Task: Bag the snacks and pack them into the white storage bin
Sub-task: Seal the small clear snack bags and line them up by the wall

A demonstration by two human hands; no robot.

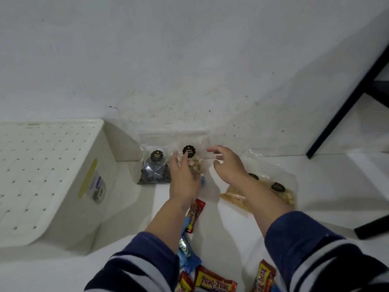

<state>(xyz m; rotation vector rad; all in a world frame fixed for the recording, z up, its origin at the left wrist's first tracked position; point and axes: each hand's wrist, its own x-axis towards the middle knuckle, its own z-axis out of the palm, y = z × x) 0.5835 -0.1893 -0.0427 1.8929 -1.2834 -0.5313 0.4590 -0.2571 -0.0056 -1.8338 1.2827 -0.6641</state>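
Snacks by the sleeves read "beng-beng" on red wrappers.

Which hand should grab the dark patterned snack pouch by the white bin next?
Probably left. The left hand is right beside the dark patterned snack pouch, nearer the lidded white plastic bin; the right hand hovers further away.

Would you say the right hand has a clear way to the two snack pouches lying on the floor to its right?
Probably yes: the right hand hovers open just beside the snack pouches, which lie uncovered on the floor; only its own forearm crosses them.
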